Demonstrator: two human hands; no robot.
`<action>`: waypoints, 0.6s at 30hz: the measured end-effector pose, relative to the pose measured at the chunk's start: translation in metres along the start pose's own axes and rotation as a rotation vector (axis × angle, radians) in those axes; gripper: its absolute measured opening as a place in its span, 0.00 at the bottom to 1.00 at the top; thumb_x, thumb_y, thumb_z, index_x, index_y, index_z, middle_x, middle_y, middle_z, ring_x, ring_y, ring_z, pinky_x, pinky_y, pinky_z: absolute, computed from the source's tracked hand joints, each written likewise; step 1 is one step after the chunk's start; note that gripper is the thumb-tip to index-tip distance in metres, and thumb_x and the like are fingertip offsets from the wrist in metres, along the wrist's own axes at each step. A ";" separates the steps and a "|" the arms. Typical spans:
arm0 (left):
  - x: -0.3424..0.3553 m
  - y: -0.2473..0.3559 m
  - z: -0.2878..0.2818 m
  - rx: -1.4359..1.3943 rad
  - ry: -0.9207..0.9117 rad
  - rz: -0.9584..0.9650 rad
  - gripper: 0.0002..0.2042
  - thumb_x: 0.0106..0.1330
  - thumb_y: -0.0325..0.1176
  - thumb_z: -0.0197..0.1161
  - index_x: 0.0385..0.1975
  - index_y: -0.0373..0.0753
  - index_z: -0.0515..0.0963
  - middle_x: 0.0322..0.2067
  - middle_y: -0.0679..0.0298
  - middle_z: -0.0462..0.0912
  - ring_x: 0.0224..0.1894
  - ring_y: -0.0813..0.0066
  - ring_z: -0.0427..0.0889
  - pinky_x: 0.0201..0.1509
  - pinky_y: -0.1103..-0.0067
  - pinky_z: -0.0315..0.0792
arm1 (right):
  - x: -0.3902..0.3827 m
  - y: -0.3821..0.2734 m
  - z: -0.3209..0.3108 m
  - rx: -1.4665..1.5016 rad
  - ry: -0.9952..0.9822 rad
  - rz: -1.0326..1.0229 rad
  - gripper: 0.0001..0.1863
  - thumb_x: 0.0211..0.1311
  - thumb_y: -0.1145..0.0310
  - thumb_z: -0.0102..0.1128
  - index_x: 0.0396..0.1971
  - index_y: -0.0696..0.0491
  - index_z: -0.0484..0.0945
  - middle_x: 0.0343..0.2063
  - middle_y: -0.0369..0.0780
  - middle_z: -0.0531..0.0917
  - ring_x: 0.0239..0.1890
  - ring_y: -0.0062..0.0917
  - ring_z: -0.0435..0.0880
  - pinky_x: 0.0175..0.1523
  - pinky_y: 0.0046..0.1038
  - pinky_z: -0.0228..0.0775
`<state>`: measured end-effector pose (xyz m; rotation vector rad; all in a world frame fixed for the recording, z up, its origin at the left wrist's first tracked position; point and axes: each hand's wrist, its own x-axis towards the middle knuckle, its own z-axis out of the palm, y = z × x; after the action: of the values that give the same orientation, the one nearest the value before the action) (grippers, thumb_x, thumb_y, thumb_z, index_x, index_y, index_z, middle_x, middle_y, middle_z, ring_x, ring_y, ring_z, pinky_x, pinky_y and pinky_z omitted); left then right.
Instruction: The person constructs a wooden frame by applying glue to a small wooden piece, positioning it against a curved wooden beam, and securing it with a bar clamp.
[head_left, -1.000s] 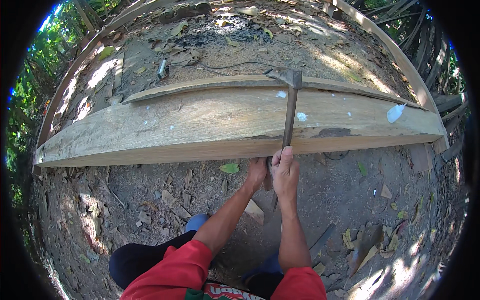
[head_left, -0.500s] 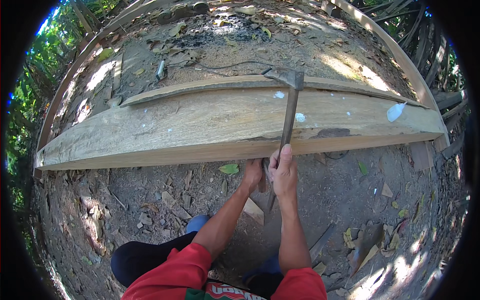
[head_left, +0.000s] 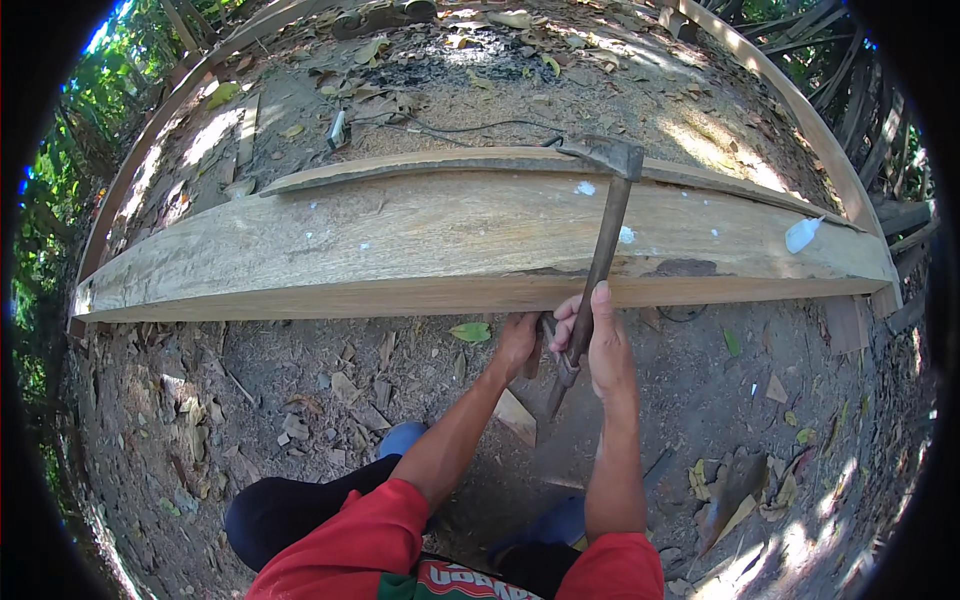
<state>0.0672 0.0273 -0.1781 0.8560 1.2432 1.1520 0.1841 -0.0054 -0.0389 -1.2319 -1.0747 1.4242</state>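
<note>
My right hand [head_left: 600, 340] is closed on the long shaft of a hammer- or adze-like tool [head_left: 610, 225], its metal head up over the pale, wide wooden beam [head_left: 420, 240] and the thin strip [head_left: 370, 163] along its far edge. The shaft's lower end points down toward the ground, with a collar-like part near my fingers. My left hand [head_left: 515, 340] is closed just below the beam's near face, beside the shaft, on a dark piece that is partly hidden and too unclear to name. A small white bottle [head_left: 802, 234] lies at the beam's right end.
Side boards [head_left: 155, 135] curve away at left and right. Behind the beam are a dark cord [head_left: 470, 130], a small pale object [head_left: 337, 130], charred debris and sawdust. Leaves and offcuts [head_left: 515, 415] litter the dirt by my legs. Plants and dried fronds border both sides.
The tool and my right hand have shifted right; the right fingers have moved on the shaft, showing more of its lower part. The view has shifted slightly; my left hand stays below the beam.
</note>
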 end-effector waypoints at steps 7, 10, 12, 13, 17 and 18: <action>0.003 -0.001 -0.007 -0.004 -0.124 -0.138 0.21 0.71 0.46 0.47 0.49 0.33 0.75 0.42 0.61 0.79 0.42 0.75 0.76 0.47 0.77 0.70 | -0.001 -0.008 -0.003 -0.075 -0.027 0.002 0.38 0.69 0.37 0.30 0.38 0.61 0.75 0.21 0.40 0.80 0.26 0.25 0.82 0.34 0.25 0.76; 0.003 -0.002 -0.007 0.012 -0.119 -0.107 0.21 0.71 0.46 0.47 0.48 0.33 0.75 0.40 0.61 0.79 0.40 0.76 0.76 0.45 0.78 0.70 | 0.000 -0.005 -0.004 -0.071 -0.023 0.000 0.38 0.69 0.37 0.30 0.37 0.61 0.75 0.21 0.40 0.80 0.25 0.25 0.82 0.34 0.25 0.76; 0.003 -0.003 -0.007 0.030 -0.107 -0.093 0.21 0.71 0.46 0.47 0.47 0.33 0.76 0.39 0.61 0.80 0.38 0.76 0.76 0.44 0.79 0.70 | 0.000 -0.004 -0.004 -0.088 -0.028 -0.014 0.39 0.69 0.36 0.30 0.37 0.61 0.75 0.20 0.40 0.80 0.25 0.24 0.82 0.33 0.25 0.76; 0.003 -0.003 -0.007 0.020 -0.102 -0.079 0.20 0.71 0.45 0.46 0.45 0.33 0.77 0.37 0.62 0.80 0.37 0.77 0.76 0.42 0.79 0.69 | 0.000 -0.005 -0.004 -0.089 -0.027 -0.014 0.39 0.69 0.36 0.30 0.37 0.61 0.75 0.20 0.40 0.80 0.25 0.24 0.82 0.33 0.25 0.76; 0.003 -0.007 -0.006 -0.017 -0.083 -0.025 0.19 0.71 0.44 0.45 0.41 0.34 0.78 0.32 0.64 0.79 0.33 0.77 0.75 0.39 0.79 0.68 | -0.002 -0.007 -0.002 -0.078 -0.017 -0.017 0.39 0.68 0.36 0.30 0.36 0.61 0.75 0.19 0.40 0.79 0.23 0.23 0.81 0.32 0.24 0.74; 0.003 -0.007 -0.006 -0.018 -0.082 -0.024 0.19 0.71 0.44 0.45 0.41 0.34 0.78 0.32 0.64 0.79 0.33 0.77 0.75 0.39 0.79 0.68 | -0.002 -0.007 -0.002 -0.077 -0.009 -0.018 0.39 0.68 0.35 0.30 0.36 0.61 0.75 0.18 0.39 0.79 0.23 0.23 0.80 0.31 0.24 0.74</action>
<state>0.0628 0.0279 -0.1869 0.8641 1.1715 1.0964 0.1866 -0.0063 -0.0322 -1.2682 -1.1534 1.3879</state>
